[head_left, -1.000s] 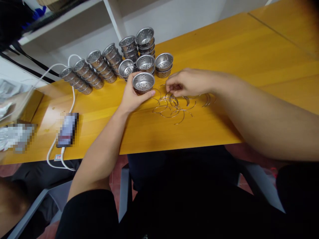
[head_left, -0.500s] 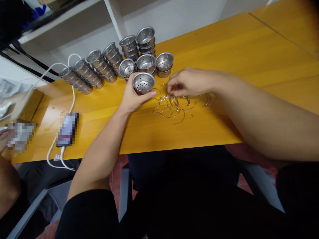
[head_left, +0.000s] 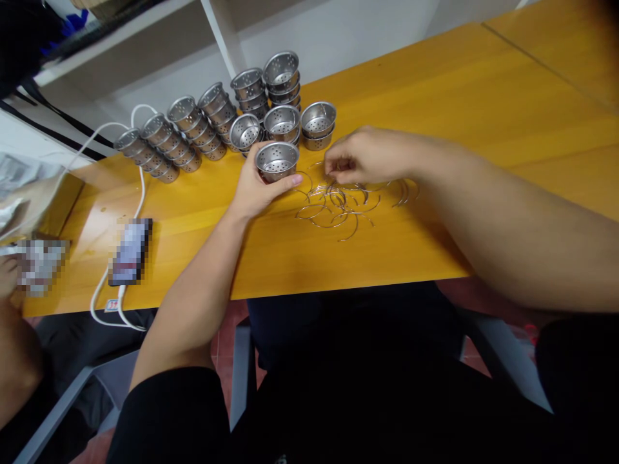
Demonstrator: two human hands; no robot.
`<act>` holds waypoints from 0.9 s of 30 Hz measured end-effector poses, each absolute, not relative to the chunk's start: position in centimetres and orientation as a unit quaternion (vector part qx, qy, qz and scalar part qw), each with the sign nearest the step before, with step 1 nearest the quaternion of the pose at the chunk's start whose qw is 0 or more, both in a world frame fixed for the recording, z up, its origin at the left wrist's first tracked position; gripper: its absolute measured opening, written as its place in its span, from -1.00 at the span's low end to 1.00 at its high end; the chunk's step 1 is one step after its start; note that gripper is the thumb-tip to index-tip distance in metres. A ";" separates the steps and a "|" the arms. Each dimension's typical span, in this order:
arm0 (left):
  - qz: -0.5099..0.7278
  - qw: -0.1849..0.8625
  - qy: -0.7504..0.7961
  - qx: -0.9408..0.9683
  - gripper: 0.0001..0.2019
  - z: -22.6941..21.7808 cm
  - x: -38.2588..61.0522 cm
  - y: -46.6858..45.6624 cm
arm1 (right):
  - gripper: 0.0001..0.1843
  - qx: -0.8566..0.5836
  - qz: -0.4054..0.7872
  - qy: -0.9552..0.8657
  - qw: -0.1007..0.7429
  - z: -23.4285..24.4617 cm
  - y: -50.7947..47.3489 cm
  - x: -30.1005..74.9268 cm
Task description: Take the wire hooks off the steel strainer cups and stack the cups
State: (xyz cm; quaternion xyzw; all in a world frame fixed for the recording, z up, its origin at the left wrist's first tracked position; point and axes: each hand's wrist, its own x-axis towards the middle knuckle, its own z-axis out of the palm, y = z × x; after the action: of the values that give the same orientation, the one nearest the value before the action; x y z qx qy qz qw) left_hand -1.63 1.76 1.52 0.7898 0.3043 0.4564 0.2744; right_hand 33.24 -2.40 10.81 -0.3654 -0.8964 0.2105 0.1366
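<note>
My left hand (head_left: 256,185) is wrapped round a perforated metal strainer cup (head_left: 277,161), its mouth tilted up towards me and its thumb along the near side. To the right, my right hand (head_left: 355,158) is closed in a pinch just above a loose pile of curved thin metal wires (head_left: 341,205) on the table. Whatever the fingertips hold, if anything, is hidden and slightly blurred. A short stack of strainer cups (head_left: 318,122) stands just behind, between the two hands.
Several leaning stacks of strainer cups (head_left: 186,129) line the back of the wooden table (head_left: 203,219). A phone (head_left: 130,252) with a white cable (head_left: 142,193) lies at the left. At the far left is another person's hand (head_left: 8,277) beside a blurred-out packet (head_left: 42,265).
My right hand has lifted slightly from the wires, fingers still pinched. My left hand and the cup have barely moved. The other person's hand at the far left has shifted.
</note>
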 end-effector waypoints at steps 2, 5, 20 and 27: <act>0.460 0.275 0.297 0.790 0.16 1.4 -1.8 1.9 | -0.89 -0.369 0.213 -0.890 0.163 11.1 -2.7 33.2; 0.469 0.277 0.292 0.786 0.16 1.3 -1.9 2.1 | -0.82 -0.372 0.212 -0.871 0.239 11.2 -3.0 32.9; 0.454 0.254 0.265 0.812 0.10 -1.4 -0.2 2.3 | -0.65 -0.410 0.249 -0.774 0.413 9.9 -5.0 28.0; 0.460 0.247 0.268 0.810 0.05 -1.3 0.0 1.9 | -0.78 -0.443 0.208 -0.765 0.419 8.7 -4.3 27.5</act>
State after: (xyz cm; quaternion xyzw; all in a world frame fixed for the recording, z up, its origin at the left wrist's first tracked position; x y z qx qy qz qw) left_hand 0.02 1.87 -1.33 0.8099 0.2679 0.4598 0.2468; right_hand 27.53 -4.28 8.75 -0.4429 -0.7648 0.2077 0.4193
